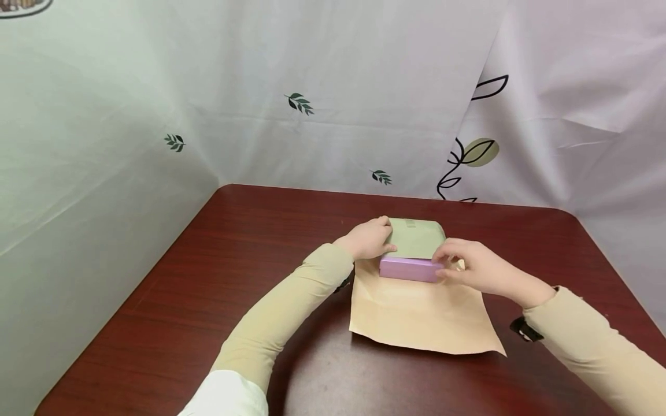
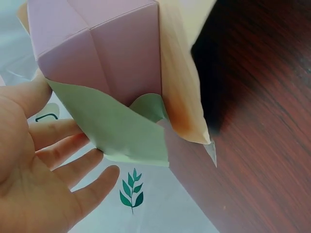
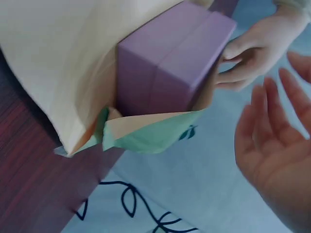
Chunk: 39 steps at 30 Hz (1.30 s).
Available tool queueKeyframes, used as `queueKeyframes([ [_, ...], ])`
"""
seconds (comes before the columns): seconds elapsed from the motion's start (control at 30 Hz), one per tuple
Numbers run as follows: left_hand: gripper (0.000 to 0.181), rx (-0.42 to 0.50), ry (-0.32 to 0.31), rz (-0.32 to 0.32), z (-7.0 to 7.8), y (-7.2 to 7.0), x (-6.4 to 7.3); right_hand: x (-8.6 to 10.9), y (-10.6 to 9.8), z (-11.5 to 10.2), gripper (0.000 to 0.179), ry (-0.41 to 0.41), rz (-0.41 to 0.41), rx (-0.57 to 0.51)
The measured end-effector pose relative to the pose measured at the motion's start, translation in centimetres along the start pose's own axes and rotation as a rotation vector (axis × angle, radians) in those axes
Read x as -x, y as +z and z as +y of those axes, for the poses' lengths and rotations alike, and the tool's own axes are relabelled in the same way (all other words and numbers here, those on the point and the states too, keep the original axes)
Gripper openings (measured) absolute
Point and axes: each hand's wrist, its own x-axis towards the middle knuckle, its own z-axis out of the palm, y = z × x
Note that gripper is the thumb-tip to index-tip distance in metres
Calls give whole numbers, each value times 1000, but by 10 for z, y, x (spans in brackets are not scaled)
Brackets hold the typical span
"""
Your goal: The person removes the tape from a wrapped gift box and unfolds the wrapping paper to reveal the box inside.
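Observation:
A lilac box [image 1: 408, 269] lies on a sheet of wrapping paper [image 1: 424, 318], tan on its upper side and green on its reverse. The far part of the sheet is folded over the box's top as a green flap [image 1: 414, 240]. My left hand [image 1: 369, 238] rests at the flap's left edge; in the left wrist view its fingers [image 2: 68, 167] are spread loosely along the green paper. Around the box's right end is my right hand [image 1: 470, 264], its thumb and fingers loosely bent. In the right wrist view the right hand [image 3: 277, 131] appears apart from box and paper.
The dark red wooden table [image 1: 224, 260] extends around the paper. White curtains [image 1: 333, 75] with leaf prints stand behind it and at both sides. The paper's near edge curls up slightly above the tabletop. Dark straps [image 1: 525, 329] sit at the wrists.

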Motion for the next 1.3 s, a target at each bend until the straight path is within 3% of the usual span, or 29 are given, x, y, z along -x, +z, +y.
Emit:
queueKeyframes([
  [0.1, 46, -9, 12, 11, -1, 1, 2, -3, 3, 5, 23, 1, 48, 145],
  [0.27, 51, -34, 37, 30, -4, 3, 4, -7, 9, 15, 23, 9, 39, 313],
  [0.5, 56, 25, 73, 44, -6, 7, 6, -7, 12, 27, 17, 96, -3, 327],
  [0.7, 56, 93, 99, 97, -10, 15, 9, -6, 15, 30, 15, 92, -8, 326],
  [0.93, 54, 29, 169, 138, -12, 18, 18, -6, 18, 29, 12, 84, -5, 337],
  [1.13, 53, 24, 214, 157, -13, 19, 28, -6, 19, 28, 10, 93, -9, 337],
  [1.3, 47, 22, 272, 214, -13, 20, 32, -5, 19, 28, 10, 97, -12, 341],
])
